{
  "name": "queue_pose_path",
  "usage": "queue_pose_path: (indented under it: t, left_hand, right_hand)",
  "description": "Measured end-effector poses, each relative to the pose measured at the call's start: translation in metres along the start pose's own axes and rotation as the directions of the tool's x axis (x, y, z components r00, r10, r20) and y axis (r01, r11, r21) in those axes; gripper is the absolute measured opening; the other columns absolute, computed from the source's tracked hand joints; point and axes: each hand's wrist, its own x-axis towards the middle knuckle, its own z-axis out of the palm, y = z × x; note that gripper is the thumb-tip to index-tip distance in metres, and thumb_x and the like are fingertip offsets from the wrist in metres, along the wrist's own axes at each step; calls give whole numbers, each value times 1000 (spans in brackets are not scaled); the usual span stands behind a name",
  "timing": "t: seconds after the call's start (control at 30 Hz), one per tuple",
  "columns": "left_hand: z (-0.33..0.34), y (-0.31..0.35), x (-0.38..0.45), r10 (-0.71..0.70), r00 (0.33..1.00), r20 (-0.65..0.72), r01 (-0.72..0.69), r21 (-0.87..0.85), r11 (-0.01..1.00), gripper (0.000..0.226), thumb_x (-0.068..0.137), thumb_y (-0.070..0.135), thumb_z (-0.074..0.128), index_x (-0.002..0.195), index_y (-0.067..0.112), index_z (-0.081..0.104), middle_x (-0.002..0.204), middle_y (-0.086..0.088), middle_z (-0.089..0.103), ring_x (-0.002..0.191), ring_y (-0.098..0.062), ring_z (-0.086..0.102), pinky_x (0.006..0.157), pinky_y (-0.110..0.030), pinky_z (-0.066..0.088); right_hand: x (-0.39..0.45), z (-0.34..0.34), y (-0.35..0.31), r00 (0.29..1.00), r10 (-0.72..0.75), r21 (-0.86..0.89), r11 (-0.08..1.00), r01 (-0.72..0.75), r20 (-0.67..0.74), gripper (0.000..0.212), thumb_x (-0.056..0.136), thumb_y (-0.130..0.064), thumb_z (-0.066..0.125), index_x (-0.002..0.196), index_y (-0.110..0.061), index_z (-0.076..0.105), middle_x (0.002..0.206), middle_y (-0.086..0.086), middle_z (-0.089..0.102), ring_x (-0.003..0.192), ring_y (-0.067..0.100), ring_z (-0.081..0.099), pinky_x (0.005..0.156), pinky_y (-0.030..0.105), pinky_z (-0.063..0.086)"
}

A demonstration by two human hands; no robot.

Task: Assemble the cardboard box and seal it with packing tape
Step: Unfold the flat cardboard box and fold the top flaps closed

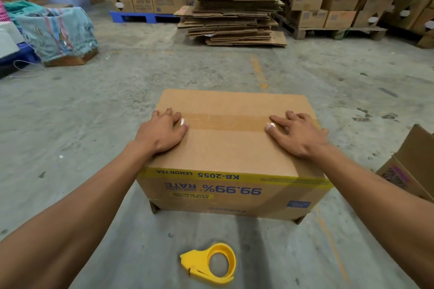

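Hands, left and right, press flat with fingers spread on the taped top seam of a cardboard box on the warehouse floor; the yellow tape dispenser lies just beside it, sealing apparently almost finished.

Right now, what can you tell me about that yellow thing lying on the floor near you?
The yellow tape dispenser looks like moulded plastic: a round ring with a hollow centre and a pointed, jagged nose aiming left. It lies flat on the concrete floor, in front of the cardboard box and apart from it. Neither hand touches it. Whether a tape roll is loaded cannot be told.
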Motion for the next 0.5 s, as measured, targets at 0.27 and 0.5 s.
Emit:
queue_pose_path:
  t: [0.27,0.5]
  left_hand:
    - [15,3,-11,10,998,56,-15,93,996,64,96,58,19,149,23,25,162,1,15,148,-31,12,110,-66,18]
    - [20,-6,-9,101,995,22,-103,124,987,70,97,55,19,155,15,12,164,-8,7,150,-32,5,119,-54,1]
  right_hand:
    - [3,10,-9,995,38,-79,996,-31,94,64,90,-71,11,150,-49,15,165,-2,3,150,22,2,102,80,1]
    - [-22,20,-82,873,-394,-33,915,402,-287,47,96,-40,38,136,-21,51,144,13,50,136,30,41,108,61,22]
